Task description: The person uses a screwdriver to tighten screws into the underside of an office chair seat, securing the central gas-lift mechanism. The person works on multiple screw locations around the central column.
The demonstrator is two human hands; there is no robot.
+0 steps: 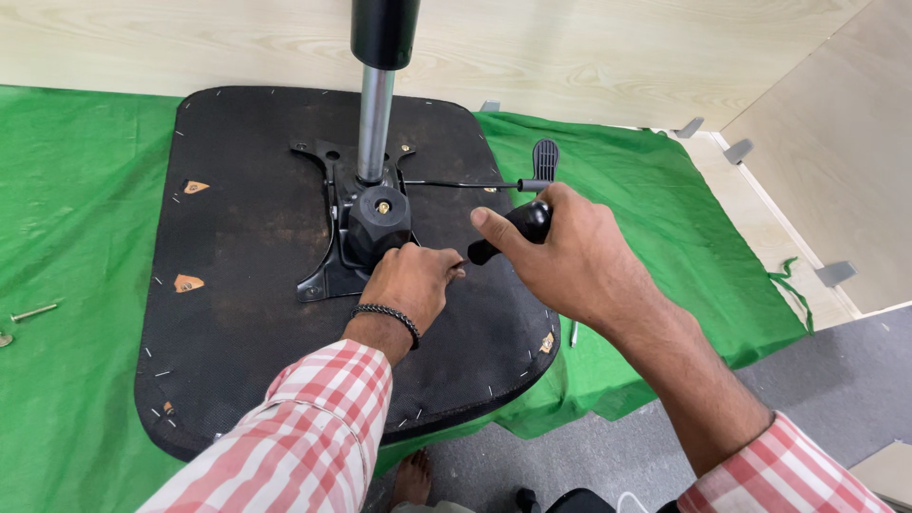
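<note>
1. Right hand (570, 256) fingers wrapped one black screwdriver (508, 231), its long axis angled down-left.
2. Left hand (413, 283) fingers curled together at its tip, beside one black chair mechanism (366, 228).
3. One upturned seat base (247, 275) lay on green cloth (76, 218); one loose bolt (33, 312) lay far left.

A green cloth (85, 190) covers the work surface below pale wood panels (589, 57), beside grey floor (836, 380).

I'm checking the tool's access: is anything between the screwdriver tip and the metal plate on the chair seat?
Only the left hand, cupped at the black metal plate, hides the tip of the black-handled screwdriver gripped by the right hand.
</note>
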